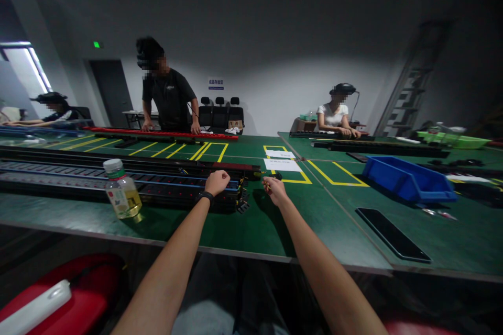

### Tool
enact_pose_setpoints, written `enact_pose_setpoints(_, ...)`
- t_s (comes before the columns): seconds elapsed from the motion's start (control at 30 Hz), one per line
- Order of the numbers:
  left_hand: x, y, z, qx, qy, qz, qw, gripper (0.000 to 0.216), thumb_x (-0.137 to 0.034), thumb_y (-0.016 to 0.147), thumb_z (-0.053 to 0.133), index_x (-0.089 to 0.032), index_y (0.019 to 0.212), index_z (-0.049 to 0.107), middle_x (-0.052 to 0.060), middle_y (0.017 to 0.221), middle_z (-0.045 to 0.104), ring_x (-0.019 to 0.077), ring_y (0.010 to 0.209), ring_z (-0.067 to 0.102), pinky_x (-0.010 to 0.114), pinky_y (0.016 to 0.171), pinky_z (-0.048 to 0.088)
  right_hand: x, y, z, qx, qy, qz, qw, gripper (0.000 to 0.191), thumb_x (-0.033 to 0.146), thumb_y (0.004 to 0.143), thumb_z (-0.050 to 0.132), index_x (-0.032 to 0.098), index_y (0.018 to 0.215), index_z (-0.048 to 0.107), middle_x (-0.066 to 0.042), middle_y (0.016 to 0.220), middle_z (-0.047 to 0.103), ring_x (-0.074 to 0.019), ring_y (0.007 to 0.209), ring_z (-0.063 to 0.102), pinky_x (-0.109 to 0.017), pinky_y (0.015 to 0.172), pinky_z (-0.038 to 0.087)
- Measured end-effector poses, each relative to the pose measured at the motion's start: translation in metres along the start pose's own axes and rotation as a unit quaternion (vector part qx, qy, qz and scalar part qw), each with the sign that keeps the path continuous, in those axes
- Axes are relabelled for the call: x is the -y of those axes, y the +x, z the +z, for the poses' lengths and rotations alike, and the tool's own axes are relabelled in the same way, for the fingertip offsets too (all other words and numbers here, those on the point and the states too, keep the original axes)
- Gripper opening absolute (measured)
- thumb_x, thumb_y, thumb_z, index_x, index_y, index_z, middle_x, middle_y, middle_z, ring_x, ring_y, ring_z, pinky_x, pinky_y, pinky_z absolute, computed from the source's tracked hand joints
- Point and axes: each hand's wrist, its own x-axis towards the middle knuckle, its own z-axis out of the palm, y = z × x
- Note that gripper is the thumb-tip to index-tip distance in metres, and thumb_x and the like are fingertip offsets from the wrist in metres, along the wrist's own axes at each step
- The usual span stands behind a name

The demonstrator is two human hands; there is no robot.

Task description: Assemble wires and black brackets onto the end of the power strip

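Note:
My left hand (217, 183), with a dark band at the wrist, is closed above the right end of long black bars (173, 188). What its curled fingers hold, if anything, is hidden. The bars lie side by side on the green table (314, 225), with thin blue strips and small red marks along them. Loose dark wire ends (242, 201) stick out at their right end. My right hand (275, 190) pinches something small and dark with a bit of orange, too small to name. It is just right of the bar ends, near a small black part (277, 175).
A bottle of yellow liquid (122, 193) stands before the bars. On the right are a blue bin (406, 180) and a phone (393, 234). White paper sheets (282, 165) lie beyond my right hand. Across the table, a person (168, 94) handles a red bar (165, 133); others work nearby.

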Motion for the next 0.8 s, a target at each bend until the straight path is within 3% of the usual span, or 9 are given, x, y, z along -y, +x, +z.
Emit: enact_pose_setpoints(0.8, -0.0003, -0.0003, 0.0, 0.002, 0.002, -0.002, 1.0, 0.021, -0.028, 0.09, 0.062, -0.021, 0.092, 0.082, 0.008, 0.097, 0.082, 0.0227, 0.095, 0.074, 0.027, 0.084, 0.051, 0.0023, -0.002, 0.0012, -0.004, 0.0, 0.007, 1.0, 0.01, 0.014, 0.081, 0.074, 0.016, 0.074, 0.069, -0.002, 0.063, 0.068, -0.0089, 0.049, 0.056, -0.016, 0.041, 0.04)
